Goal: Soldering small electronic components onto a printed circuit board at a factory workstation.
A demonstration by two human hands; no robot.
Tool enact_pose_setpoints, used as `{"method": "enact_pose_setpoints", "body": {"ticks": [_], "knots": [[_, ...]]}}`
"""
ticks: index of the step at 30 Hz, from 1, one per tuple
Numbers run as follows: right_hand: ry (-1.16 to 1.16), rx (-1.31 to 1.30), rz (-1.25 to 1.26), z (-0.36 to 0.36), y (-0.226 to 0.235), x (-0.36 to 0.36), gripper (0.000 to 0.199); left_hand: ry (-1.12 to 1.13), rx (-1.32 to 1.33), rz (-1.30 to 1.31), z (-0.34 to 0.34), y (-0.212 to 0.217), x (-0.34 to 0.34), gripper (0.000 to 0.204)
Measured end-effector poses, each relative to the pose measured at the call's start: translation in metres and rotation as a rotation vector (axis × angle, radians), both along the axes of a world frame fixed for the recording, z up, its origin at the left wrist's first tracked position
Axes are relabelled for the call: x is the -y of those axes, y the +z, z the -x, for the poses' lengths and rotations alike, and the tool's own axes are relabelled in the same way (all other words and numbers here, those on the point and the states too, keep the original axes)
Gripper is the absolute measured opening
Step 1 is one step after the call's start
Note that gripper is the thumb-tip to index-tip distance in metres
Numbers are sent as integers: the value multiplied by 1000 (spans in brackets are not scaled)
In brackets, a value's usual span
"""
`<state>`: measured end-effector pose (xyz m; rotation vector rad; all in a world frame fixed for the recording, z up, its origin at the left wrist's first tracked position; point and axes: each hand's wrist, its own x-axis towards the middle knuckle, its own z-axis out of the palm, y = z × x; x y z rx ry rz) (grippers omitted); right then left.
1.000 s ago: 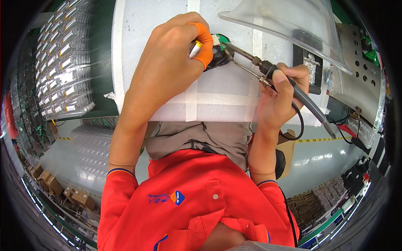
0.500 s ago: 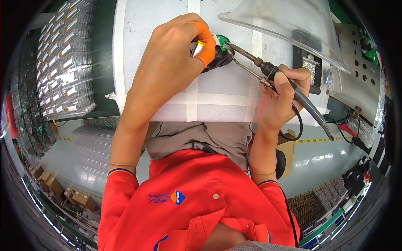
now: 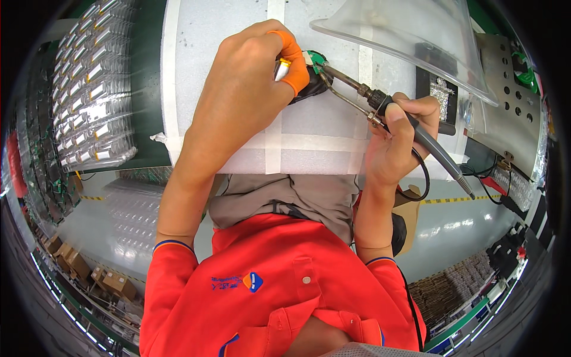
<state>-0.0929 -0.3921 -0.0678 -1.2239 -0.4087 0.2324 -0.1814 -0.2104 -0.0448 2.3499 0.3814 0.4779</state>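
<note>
Soldering at the white foam pad (image 3: 321, 137), both our hands on the job.

Largest first: foam pad covers the bench in front of us, taped in strips. Clear plastic hood (image 3: 410, 35) hangs over its far right corner. Trays of small clear-packed parts (image 3: 89, 89) sit far left on the green mat. Our left hand (image 3: 244, 101) is curled shut around a small dark part (image 3: 312, 86), orange finger cot (image 3: 291, 62) on the index finger pressing it down on the pad. Our right hand (image 3: 395, 140) is closed in a pen grip on the soldering iron (image 3: 380, 104); its tip meets the small green board (image 3: 315, 58) at the top of the dark part, just beside the cot.
</note>
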Motion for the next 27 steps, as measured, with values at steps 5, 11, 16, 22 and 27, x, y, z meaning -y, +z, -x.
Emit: {"method": "enact_pose_setpoints", "body": {"ticks": [5,11,16,22,27], "knots": [[19,26,2,-1,-2,-1,16,-5,15,-13,0,-1,-1,14],[14,34,-10,0,-1,0,16,-7,5,-6,0,0,-1,14],[-19,30,6,1,2,-1,17,-9,-7,-10,0,1,-1,13],[-87,74,46,2,0,1,18,-12,-13,64,3,0,-4,12],[-253,50,-33,3,-4,5,21,45,153,-25,13,10,-19,8]]}}
